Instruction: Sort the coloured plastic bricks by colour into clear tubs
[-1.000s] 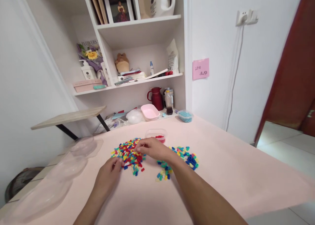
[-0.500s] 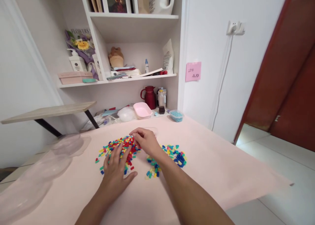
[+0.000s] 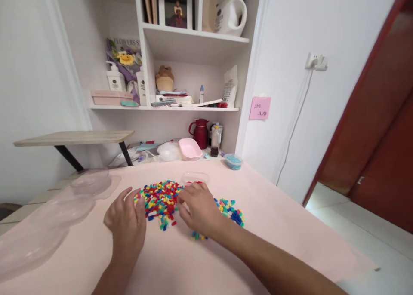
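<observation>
A pile of small coloured plastic pieces (image 3: 161,200), red, yellow, green, blue and white, lies on the pink tabletop (image 3: 180,269). My left hand (image 3: 125,219) stands at the pile's left edge, fingers stretched and thumb raised, holding nothing. At the right edge of the pile is my right hand (image 3: 200,207), its fingers curled down and drawn together; what they hold, if anything, is hidden. Behind it sits a clear shallow tray (image 3: 190,174) with some red pieces inside. A second, looser group of pieces (image 3: 237,217) with a dark blue cluster is partly covered by my right hand and forearm.
Clear plastic trays (image 3: 64,213) line the table's left side. Toward the back right stands a tub of light blue pieces (image 3: 232,161). Against the shelf are a pink basin (image 3: 190,149), a dark red jug (image 3: 200,133) and a bottle (image 3: 215,140).
My left hand has moved left off the pile to its edge. My right hand has come nearer and slightly right, uncovering the clear tray with red pieces. The view has shifted too.
</observation>
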{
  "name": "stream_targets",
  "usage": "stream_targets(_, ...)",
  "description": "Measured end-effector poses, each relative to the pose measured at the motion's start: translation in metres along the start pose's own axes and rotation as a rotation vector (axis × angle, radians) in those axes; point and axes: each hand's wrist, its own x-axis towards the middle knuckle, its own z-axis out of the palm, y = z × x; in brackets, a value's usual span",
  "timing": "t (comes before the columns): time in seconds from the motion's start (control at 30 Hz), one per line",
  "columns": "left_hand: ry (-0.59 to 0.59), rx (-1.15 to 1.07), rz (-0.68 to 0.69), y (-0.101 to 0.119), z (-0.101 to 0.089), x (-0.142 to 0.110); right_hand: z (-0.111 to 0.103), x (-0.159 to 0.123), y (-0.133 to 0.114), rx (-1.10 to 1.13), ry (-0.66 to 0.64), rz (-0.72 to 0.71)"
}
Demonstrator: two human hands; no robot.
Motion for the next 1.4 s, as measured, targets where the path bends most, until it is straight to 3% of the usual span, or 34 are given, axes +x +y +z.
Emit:
stream_targets(0.17,0.031,0.083,-0.062,-0.005,0.004,0.001,0.018,-0.047,0.014,-0.1,-0.088,-0.075)
stream_targets(0.4,-0.168,0.183,-0.16,-0.004,0.008,0.004,0.034,-0.037,0.039,-0.178,-0.098,-0.056)
stream_targets(0.57,-0.274,0.197,-0.275,-0.009,0.004,0.009,0.013,-0.034,0.063,-0.237,-0.023,0.02)
stream_targets(0.73,-0.372,0.147,-0.509,-0.02,0.005,0.016,-0.026,-0.064,0.086,-0.182,0.065,0.18)
stream_targets(0.87,-0.395,0.096,-0.59,-0.026,0.006,0.016,-0.036,-0.107,0.097,-0.143,-0.062,0.183)
stream_targets(1.0,-0.412,0.075,-0.577,-0.028,0.007,0.015,-0.024,-0.129,0.109,-0.13,-0.22,0.256)
stream_targets(1.2,-0.428,0.045,-0.542,-0.031,0.009,0.014,-0.011,-0.108,0.127,-0.15,-0.186,0.295)
stream_targets(1.3,-0.44,-0.003,-0.506,-0.033,0.01,0.012,-0.019,-0.084,0.123,-0.097,-0.032,0.275)
stream_targets(1.4,-0.46,-0.054,-0.471,-0.035,0.013,0.01,-0.033,-0.049,0.101,0.112,0.179,0.289)
